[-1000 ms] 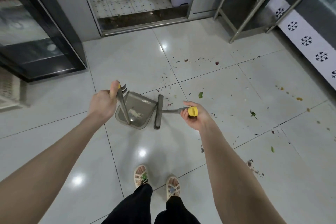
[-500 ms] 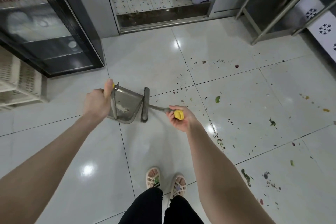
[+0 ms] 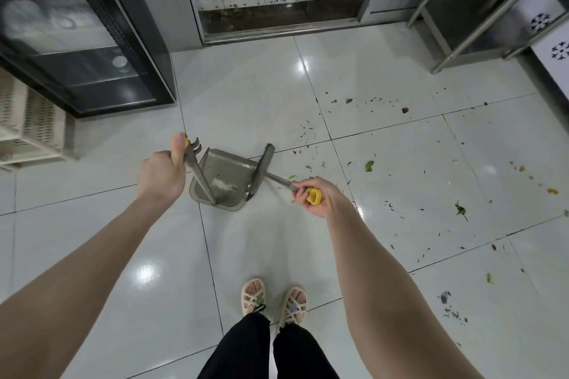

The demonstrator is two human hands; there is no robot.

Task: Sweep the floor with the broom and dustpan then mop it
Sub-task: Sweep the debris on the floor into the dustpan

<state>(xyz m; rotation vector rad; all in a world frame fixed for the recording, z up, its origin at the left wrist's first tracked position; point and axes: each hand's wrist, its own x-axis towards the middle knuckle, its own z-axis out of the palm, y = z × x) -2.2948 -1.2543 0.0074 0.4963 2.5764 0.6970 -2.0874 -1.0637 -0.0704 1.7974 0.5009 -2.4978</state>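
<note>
Both of our hands are closed round tools: the left hand [image 3: 160, 174] grips the upright handle of the dustpan [image 3: 226, 168], and the right hand [image 3: 320, 198] is wrapped round the yellow-capped end of the broom [image 3: 261, 168]. Across the last second the pan has kept to the same tile seam on the floor [image 3: 246, 95], and the broom head has stayed at its open mouth. Half a second ago the head sat more nearly square to the mouth; now it leans slanted across it. A pale clump [image 3: 223, 185] lies inside the pan as before, so we judge one short stroke is finishing and little new has gone in. Most of the scraps [image 3: 397, 203], among them a green leaf [image 3: 369, 166], lie scattered well to our right, apart from the pan. Sweeping looks barely begun; we see no mop.
</note>
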